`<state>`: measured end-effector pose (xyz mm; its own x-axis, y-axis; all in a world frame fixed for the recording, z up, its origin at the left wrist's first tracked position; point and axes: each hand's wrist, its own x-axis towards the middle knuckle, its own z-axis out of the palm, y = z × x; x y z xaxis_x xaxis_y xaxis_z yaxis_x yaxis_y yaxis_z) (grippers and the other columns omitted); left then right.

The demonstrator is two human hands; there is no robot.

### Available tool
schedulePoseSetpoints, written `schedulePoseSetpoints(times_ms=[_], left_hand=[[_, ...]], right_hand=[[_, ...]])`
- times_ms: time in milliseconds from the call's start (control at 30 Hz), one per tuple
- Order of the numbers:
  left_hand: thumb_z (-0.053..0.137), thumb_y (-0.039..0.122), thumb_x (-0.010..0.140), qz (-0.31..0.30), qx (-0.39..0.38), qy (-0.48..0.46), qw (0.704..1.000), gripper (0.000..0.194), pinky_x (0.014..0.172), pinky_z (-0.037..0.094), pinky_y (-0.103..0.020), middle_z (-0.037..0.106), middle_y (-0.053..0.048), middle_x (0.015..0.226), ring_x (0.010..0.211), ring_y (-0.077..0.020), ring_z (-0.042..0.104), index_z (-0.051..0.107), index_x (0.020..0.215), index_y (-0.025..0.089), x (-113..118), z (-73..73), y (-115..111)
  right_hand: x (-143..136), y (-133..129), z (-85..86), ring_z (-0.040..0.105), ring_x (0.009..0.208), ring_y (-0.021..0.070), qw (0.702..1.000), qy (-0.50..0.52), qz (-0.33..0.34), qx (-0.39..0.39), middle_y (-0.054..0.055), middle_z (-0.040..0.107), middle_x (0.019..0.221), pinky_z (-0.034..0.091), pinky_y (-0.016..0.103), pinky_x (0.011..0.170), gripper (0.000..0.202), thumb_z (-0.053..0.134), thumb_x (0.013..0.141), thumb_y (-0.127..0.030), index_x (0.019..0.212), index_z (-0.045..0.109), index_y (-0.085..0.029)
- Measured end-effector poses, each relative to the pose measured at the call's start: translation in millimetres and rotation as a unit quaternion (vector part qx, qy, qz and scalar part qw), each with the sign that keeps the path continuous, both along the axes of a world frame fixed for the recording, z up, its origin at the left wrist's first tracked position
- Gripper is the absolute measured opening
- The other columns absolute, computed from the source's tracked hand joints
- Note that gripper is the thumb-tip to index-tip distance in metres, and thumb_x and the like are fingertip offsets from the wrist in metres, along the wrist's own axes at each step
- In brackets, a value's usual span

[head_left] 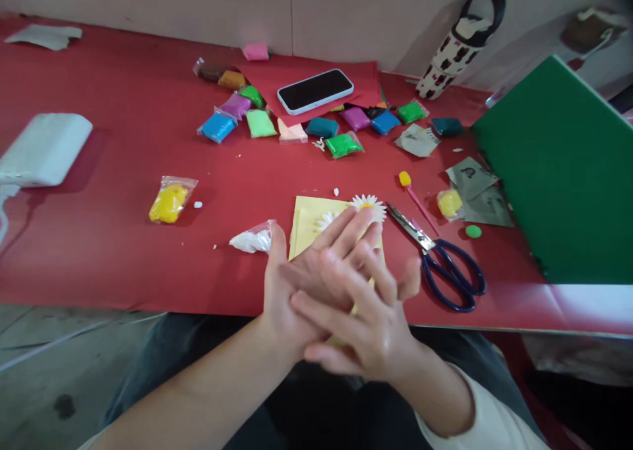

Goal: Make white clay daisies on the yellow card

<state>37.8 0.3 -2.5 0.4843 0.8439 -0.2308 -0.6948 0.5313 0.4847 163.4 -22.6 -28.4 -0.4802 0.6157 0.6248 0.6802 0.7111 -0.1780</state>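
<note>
My left hand point(297, 298) is palm up with its fingers stretched out, above the near edge of the red table. Across that palm lie the spread fingers of my right hand point(378, 321), slightly blurred. Whether something small sits between the palm and those fingers is hidden. Beneath both hands is a pale yellow paper pad point(302, 223), partly covered. Two white daisy-like flowers rest on it; the right flower point(374, 204) has a yellow centre, and the left flower point(325, 221) is partly hidden by my fingers. A bag of white clay point(252, 240) lies beside my left thumb.
Dark-handled scissors point(435, 259) and a pink stick tool point(419, 203) lie to the right, near a green board point(558, 180). A bag of yellow clay point(171, 201) sits left. Several coloured clay packets and a phone point(316, 91) are at the back, with a patterned bottle point(450, 58).
</note>
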Motion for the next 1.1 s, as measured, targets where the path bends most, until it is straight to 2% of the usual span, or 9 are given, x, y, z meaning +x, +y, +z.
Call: schedulePoseSetpoints(times_ms=[100,233,367,467,567,700,833,967,1100], left_hand=[[0.024,0.071,0.089,0.027,-0.014,-0.058,0.998,0.067,0.115,0.033,-0.045,0.051,0.001,0.145,0.141,-0.0259,0.035,0.055,0.129,0.028,-0.9,-0.5,-1.3],[0.019,0.068,0.092,0.039,-0.035,-0.085,0.995,0.066,0.113,0.036,-0.041,0.044,0.003,0.150,0.141,-0.0243,0.036,0.053,0.132,0.029,0.5,-0.6,-2.4],[0.018,0.077,0.087,0.030,-0.023,-0.012,0.999,0.073,0.112,0.038,-0.046,0.048,0.000,0.147,0.140,-0.0270,0.037,0.047,0.137,0.032,1.3,1.1,1.5],[0.034,0.077,0.084,0.078,0.117,0.121,0.983,0.068,0.115,0.034,-0.046,0.045,0.002,0.149,0.142,-0.0264,0.034,0.049,0.136,0.036,-7.5,1.5,6.6],[0.074,0.045,0.076,0.147,0.348,0.361,0.853,0.058,0.116,0.031,-0.044,0.055,0.002,0.140,0.136,-0.0260,0.043,0.055,0.130,0.039,-23.1,0.7,11.6],[0.076,0.023,0.076,0.130,0.506,0.515,0.679,0.035,0.100,0.047,-0.043,0.076,0.004,0.103,0.102,-0.0242,0.069,0.071,0.106,0.038,-36.4,-0.8,14.4],[0.069,0.020,0.082,0.149,0.514,0.547,0.644,0.028,0.090,0.054,-0.041,0.077,0.007,0.096,0.092,-0.0216,0.072,0.072,0.102,0.040,-37.2,0.4,11.7],[0.071,0.022,0.080,0.166,0.489,0.550,0.656,0.024,0.087,0.055,-0.043,0.077,0.005,0.093,0.090,-0.0238,0.072,0.073,0.098,0.037,-37.4,1.9,9.3],[0.073,0.023,0.078,0.155,0.474,0.531,0.685,0.022,0.089,0.055,-0.042,0.078,0.004,0.090,0.088,-0.0235,0.073,0.075,0.095,0.037,-39.3,-0.7,7.6]], right_hand=[[-2.8,-1.7,-0.6,0.032,0.139,0.0359,0.999,0.030,-0.015,-0.037,0.004,0.052,0.139,0.019,0.060,0.115,0.038,0.053,0.087,-0.056,0.115,0.066,-0.034],[-11.9,-4.1,-2.4,0.036,0.138,0.0349,0.990,0.086,-0.048,-0.101,0.002,0.052,0.140,0.011,0.064,0.116,0.023,0.060,0.087,-0.046,0.103,0.071,-0.035],[-14.2,1.5,5.3,0.043,0.135,0.0303,0.970,0.171,-0.075,-0.159,-0.001,0.058,0.135,0.018,0.063,0.115,0.014,0.061,0.088,-0.032,0.093,0.074,-0.036],[-4.8,9.8,14.9,0.053,0.127,0.0278,0.926,0.282,-0.062,-0.243,0.002,0.063,0.131,0.041,0.055,0.105,0.015,0.060,0.089,-0.030,0.090,0.076,-0.032],[6.1,15.7,17.7,0.058,0.123,0.0258,0.864,0.379,-0.030,-0.330,0.004,0.068,0.122,0.051,0.047,0.096,0.015,0.061,0.089,-0.031,0.091,0.076,-0.030],[11.7,16.2,11.8,0.059,0.122,0.0245,0.829,0.411,0.000,-0.379,0.002,0.067,0.124,0.052,0.047,0.097,0.013,0.063,0.087,-0.033,0.085,0.076,-0.031],[14.1,13.9,11.6,0.061,0.118,0.0233,0.859,0.359,0.006,-0.366,0.002,0.068,0.123,0.047,0.048,0.099,0.020,0.057,0.092,-0.036,0.087,0.075,-0.031],[17.8,13.8,17.3,0.064,0.108,0.0224,0.932,0.284,-0.055,-0.217,0.002,0.070,0.113,0.041,0.047,0.096,0.014,0.064,0.087,-0.032,0.099,0.072,-0.031],[17.5,13.9,20.5,0.066,0.098,0.0207,0.954,0.251,-0.063,-0.150,0.000,0.072,0.103,0.041,0.043,0.089,0.008,0.069,0.084,-0.029,0.091,0.073,-0.030]])
